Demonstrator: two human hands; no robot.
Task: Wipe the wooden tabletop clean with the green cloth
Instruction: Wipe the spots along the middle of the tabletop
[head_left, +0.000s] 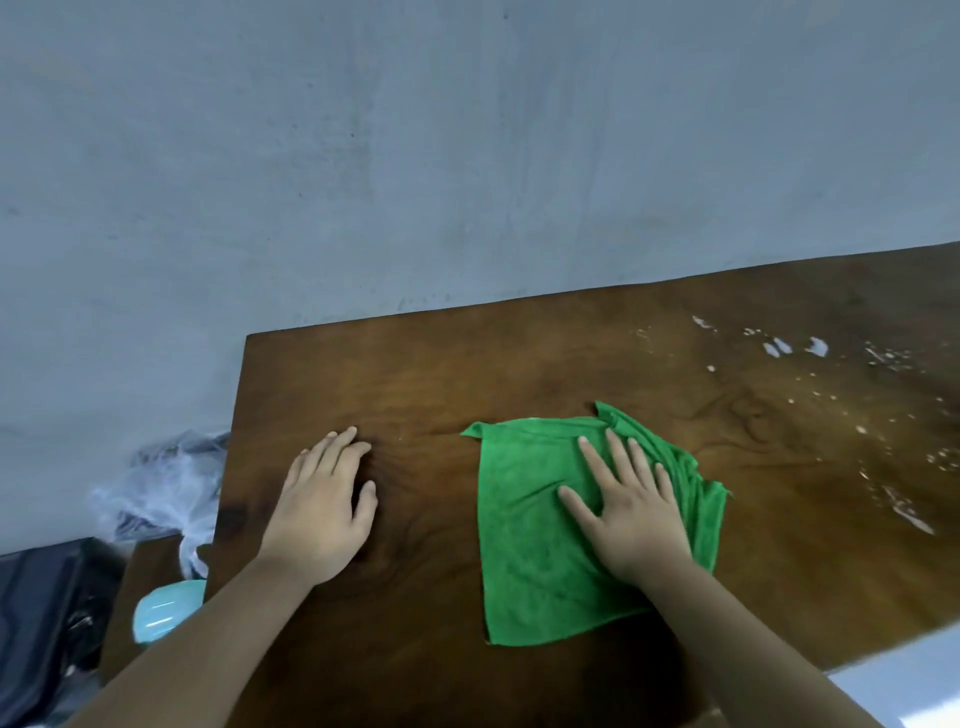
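A green cloth lies spread flat on the dark wooden tabletop, a little bunched along its right side. My right hand presses flat on the cloth's right half, fingers spread and pointing away from me. My left hand rests palm down on the bare wood to the left of the cloth, holding nothing. White specks and smears dot the tabletop to the right of the cloth, toward the far right corner.
A grey wall runs along the table's far edge. Past the table's left edge sit a crumpled clear plastic bag, a pale turquoise object and dark items lower left. The table's near edge shows at the lower right.
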